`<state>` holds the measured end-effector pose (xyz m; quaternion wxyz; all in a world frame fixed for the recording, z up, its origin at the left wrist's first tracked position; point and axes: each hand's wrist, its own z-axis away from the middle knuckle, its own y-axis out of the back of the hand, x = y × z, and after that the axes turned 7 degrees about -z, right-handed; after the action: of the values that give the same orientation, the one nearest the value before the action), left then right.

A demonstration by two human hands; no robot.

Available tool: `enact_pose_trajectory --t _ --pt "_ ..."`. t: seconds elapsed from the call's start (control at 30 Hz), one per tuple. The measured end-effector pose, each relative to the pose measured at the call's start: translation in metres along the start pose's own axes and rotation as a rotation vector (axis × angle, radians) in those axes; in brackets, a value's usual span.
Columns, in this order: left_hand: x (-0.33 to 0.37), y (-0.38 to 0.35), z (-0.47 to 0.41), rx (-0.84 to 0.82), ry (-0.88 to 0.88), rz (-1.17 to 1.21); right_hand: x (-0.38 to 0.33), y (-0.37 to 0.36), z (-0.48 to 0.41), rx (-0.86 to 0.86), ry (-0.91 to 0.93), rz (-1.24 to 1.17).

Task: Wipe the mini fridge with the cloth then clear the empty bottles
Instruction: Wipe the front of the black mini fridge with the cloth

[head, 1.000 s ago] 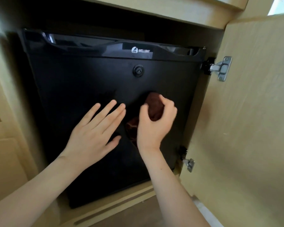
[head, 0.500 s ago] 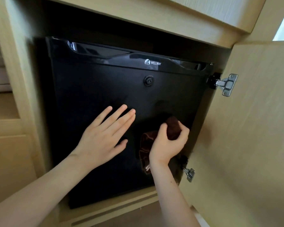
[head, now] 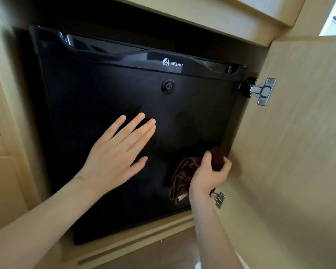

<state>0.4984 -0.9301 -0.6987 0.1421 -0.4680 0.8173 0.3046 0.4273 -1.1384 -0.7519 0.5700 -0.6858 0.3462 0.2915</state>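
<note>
A black mini fridge (head: 105, 94) with a closed door sits inside a light wooden cabinet. It has a white logo on its top strip and a round lock (head: 168, 86) below that. My left hand (head: 117, 153) lies flat on the middle of the door, fingers straight. My right hand (head: 209, 172) grips a dark brown cloth (head: 182, 171) bunched against the door's lower right corner. Part of the cloth hangs down below my fingers. No bottles are in view.
The open wooden cabinet door (head: 299, 152) stands close on the right, held by two metal hinges (head: 262, 91) (head: 218, 199). The cabinet frame (head: 10, 113) borders the fridge on the left, with a wooden sill (head: 134, 243) below it.
My right hand has moved the cloth down and to the right across the door, from the middle to the lower right corner. My left hand stays flat on the door.
</note>
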Motion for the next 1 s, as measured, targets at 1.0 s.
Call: enact_pose_trajectory --t 1.0 --pt "0.022 -0.015 0.006 0.036 0.063 0.013 0.018 0.008 0.057 -0.197 0.047 0.03"
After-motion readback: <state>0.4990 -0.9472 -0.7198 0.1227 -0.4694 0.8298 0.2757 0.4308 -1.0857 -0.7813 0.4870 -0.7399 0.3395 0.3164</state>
